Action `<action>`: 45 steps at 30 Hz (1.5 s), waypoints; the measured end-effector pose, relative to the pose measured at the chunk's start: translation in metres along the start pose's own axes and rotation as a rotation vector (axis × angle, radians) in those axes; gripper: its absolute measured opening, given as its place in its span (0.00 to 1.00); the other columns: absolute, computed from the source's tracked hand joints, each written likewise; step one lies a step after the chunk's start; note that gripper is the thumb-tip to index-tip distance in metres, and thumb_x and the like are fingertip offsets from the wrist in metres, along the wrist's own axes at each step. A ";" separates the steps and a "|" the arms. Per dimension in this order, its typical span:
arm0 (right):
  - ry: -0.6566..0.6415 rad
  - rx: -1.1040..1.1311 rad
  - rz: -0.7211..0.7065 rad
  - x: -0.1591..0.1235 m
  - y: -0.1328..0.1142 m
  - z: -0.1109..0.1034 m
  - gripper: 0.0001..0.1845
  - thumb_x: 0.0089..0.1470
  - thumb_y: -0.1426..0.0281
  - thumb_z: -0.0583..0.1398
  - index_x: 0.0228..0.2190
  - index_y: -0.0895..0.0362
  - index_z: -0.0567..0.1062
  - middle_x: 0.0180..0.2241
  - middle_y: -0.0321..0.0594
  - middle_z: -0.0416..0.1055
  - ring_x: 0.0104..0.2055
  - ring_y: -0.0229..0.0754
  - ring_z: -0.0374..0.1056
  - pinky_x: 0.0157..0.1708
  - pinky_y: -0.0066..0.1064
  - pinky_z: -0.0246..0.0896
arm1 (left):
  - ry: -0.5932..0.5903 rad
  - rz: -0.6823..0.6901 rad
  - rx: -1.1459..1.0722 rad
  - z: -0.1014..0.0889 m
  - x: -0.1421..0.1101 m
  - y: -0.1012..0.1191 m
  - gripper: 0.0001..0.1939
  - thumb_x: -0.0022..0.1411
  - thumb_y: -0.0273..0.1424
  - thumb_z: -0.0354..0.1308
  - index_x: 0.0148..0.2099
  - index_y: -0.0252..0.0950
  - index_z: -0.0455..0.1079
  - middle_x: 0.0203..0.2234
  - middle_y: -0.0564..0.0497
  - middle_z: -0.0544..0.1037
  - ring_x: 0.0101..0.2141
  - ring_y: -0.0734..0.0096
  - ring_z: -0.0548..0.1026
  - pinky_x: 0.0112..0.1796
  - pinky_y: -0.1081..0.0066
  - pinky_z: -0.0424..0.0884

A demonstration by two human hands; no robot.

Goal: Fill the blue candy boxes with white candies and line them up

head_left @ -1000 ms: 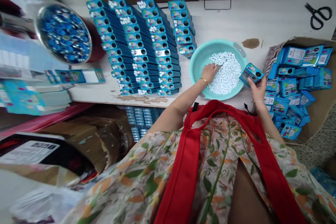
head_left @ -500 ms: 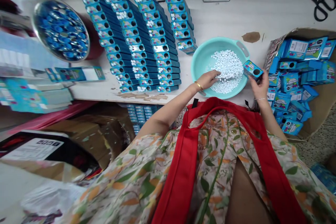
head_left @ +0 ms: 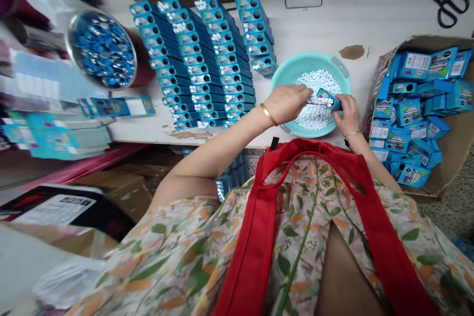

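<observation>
White tabletop [head_left: 296, 29], centre-right: right hand [head_left: 348, 114] half-curled round printed blue box-shaped carton [head_left: 335, 103], left hand [head_left: 287, 102] pinching scoop [head_left: 312, 100] over white pellets [head_left: 319, 118], teal plastic basin [head_left: 291, 70].

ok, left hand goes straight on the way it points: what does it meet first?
Probably the blue box in the right hand, directly ahead of what looks like a scoop in the left hand. Depth is unclear; scoop and box may already touch.
</observation>
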State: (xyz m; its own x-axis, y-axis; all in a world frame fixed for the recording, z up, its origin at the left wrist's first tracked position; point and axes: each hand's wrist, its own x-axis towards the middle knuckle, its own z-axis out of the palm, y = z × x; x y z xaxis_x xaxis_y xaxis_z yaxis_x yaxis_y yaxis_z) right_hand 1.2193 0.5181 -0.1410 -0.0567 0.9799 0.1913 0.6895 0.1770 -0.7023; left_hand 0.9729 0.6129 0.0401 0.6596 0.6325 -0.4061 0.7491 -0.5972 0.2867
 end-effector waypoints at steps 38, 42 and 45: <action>0.145 0.243 0.184 -0.005 0.040 0.005 0.29 0.65 0.47 0.63 0.57 0.52 0.72 0.52 0.49 0.76 0.57 0.57 0.76 0.62 0.59 0.75 | 0.048 0.027 -0.507 0.093 -0.004 -0.051 0.18 0.75 0.32 0.55 0.63 0.35 0.74 0.56 0.38 0.83 0.53 0.58 0.80 0.56 0.61 0.75; 0.044 0.140 0.072 -0.004 0.016 0.012 0.20 0.69 0.57 0.58 0.57 0.50 0.73 0.53 0.50 0.77 0.58 0.58 0.76 0.62 0.58 0.76 | 0.015 0.009 -0.276 0.035 -0.011 -0.035 0.19 0.74 0.30 0.55 0.63 0.36 0.76 0.54 0.39 0.83 0.54 0.54 0.81 0.56 0.59 0.75; -0.004 0.115 0.027 -0.004 0.006 0.023 0.20 0.67 0.61 0.57 0.58 0.50 0.73 0.55 0.51 0.77 0.59 0.59 0.75 0.63 0.59 0.75 | -0.063 -0.068 -0.082 0.004 -0.007 -0.005 0.18 0.75 0.27 0.54 0.61 0.34 0.78 0.53 0.37 0.83 0.53 0.50 0.81 0.53 0.57 0.75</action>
State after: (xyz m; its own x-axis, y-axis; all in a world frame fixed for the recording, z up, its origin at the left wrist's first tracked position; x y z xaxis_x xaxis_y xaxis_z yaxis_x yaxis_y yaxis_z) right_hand 1.2074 0.5177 -0.1618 -0.0421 0.9848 0.1686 0.6035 0.1596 -0.7812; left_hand 0.9644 0.6098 0.0378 0.6042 0.6364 -0.4796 0.7960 -0.5102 0.3258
